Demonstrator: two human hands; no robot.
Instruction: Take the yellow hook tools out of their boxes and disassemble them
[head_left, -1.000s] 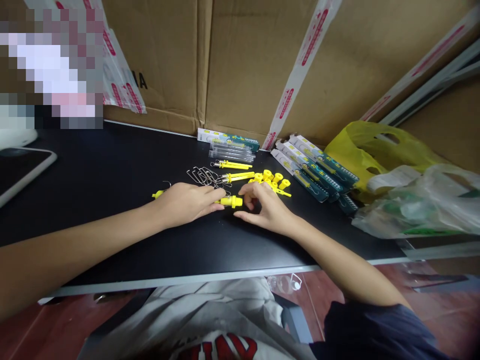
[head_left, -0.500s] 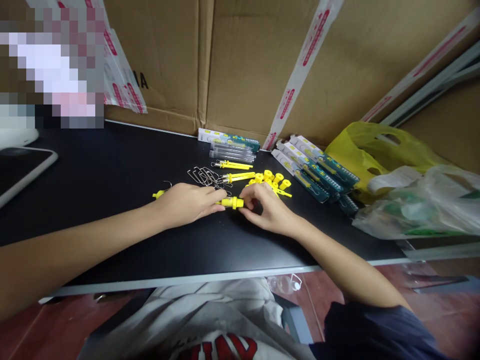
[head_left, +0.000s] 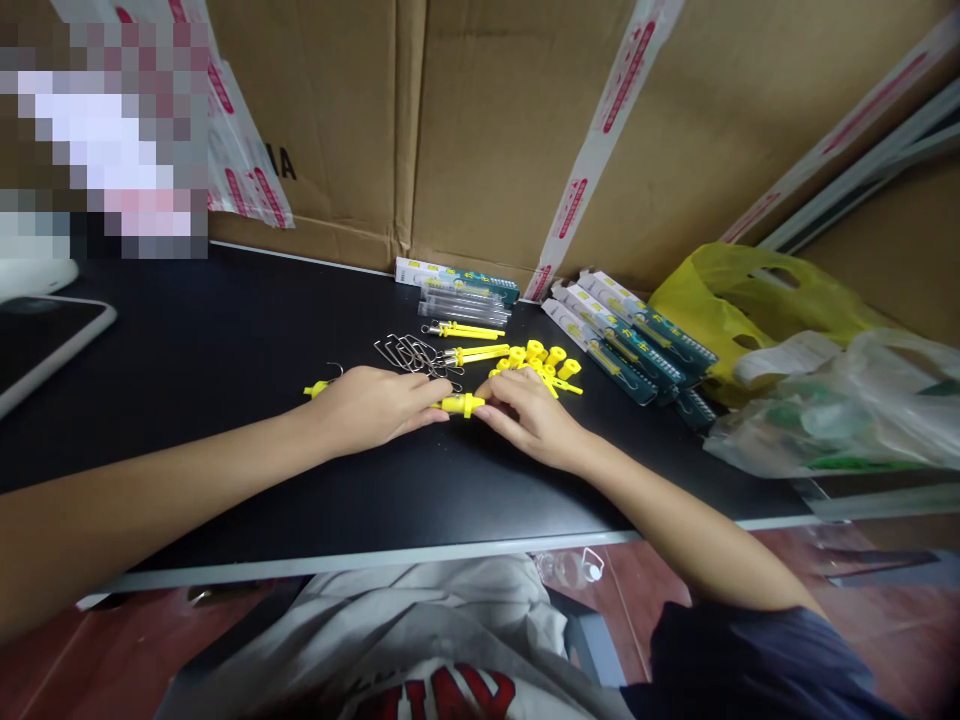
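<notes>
My left hand (head_left: 375, 408) is closed around a yellow spring scale (head_left: 459, 404) held level just above the black table. Its collared right end sticks out past my fingers. My right hand (head_left: 536, 415) pinches at that end with thumb and fingertips. Left of my left hand, a yellow end piece (head_left: 318, 388) with a thin wire hook shows; my hand hides whether it joins the scale. Just beyond my hands lie bent metal hooks (head_left: 409, 352), yellow rods with metal ends (head_left: 476, 354), and a pile of small yellow caps (head_left: 534, 350).
Clear plastic tubes (head_left: 465, 308) lie before a printed box (head_left: 456, 280) at the back. More printed boxes (head_left: 630, 335) rest to the right, beside a yellow plastic bag (head_left: 697, 290) and a clear bag (head_left: 840, 410). A phone (head_left: 52, 340) is at far left. Large cardboard (head_left: 480, 130) stands behind.
My right hand's fingers have shifted slightly and closed in on the scale's right end, where more of a narrow tip shows. My left hand keeps its hold in place.
</notes>
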